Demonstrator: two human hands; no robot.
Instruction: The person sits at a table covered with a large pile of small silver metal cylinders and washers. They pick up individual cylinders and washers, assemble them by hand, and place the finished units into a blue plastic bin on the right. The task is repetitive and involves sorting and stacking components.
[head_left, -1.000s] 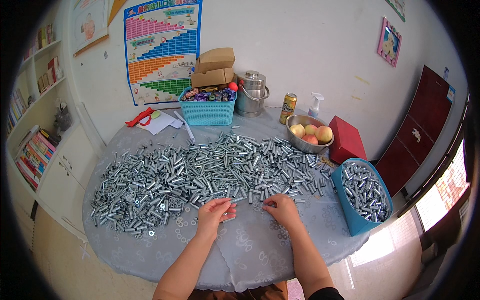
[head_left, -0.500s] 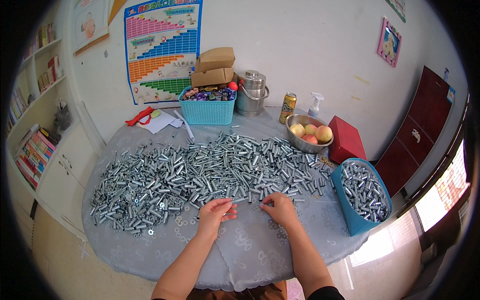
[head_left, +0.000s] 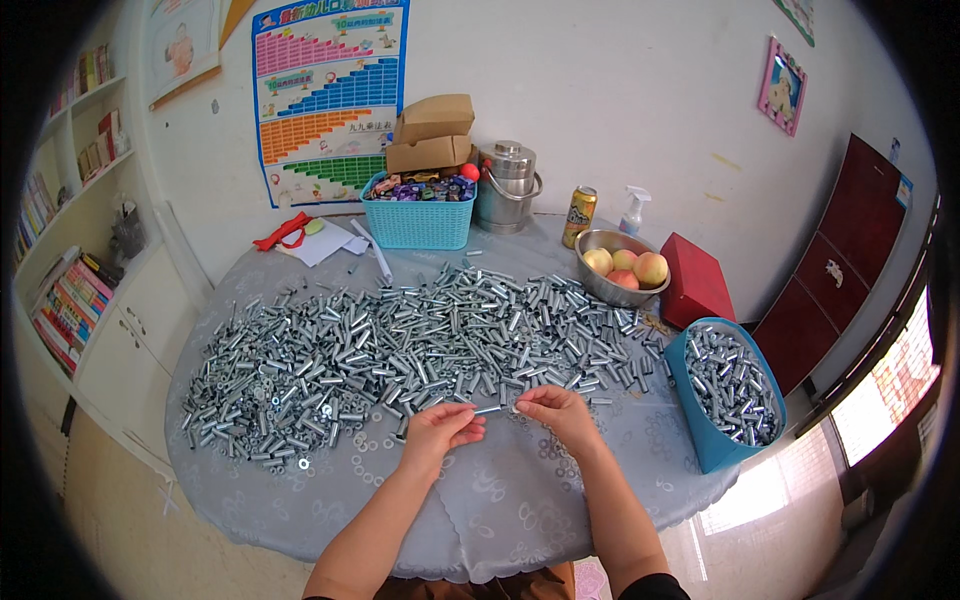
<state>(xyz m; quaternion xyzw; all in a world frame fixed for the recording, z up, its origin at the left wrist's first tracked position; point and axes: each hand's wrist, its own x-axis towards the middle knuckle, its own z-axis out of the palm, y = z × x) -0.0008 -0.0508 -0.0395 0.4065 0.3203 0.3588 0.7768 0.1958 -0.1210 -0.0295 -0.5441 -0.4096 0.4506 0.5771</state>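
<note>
My left hand (head_left: 445, 432) is closed in a pinch on a slim silvery bolt (head_left: 488, 409), which points toward my right hand. My right hand (head_left: 562, 415) pinches a small flat washer (head_left: 515, 408) just off the bolt's tip. Both hands are just above the near edge of a broad pile of metal sleeves and bolts (head_left: 400, 345). Loose washers (head_left: 365, 441) lie on the cloth left of my left hand. At the right, a blue bin (head_left: 703, 420) is filled with similar metal pieces (head_left: 735, 385).
The grey-clothed round table (head_left: 330, 520) also bears a steel bowl of peaches (head_left: 612, 288), a red box (head_left: 693, 280), a can (head_left: 578, 217), a spray bottle (head_left: 633, 210), a metal pot (head_left: 507, 190), a turquoise basket (head_left: 415, 222) and papers (head_left: 325, 243).
My right hand has lifted from the table's washers with one pinched in its fingers. The bolt in my left hand now lies level, pointing at that washer.
</note>
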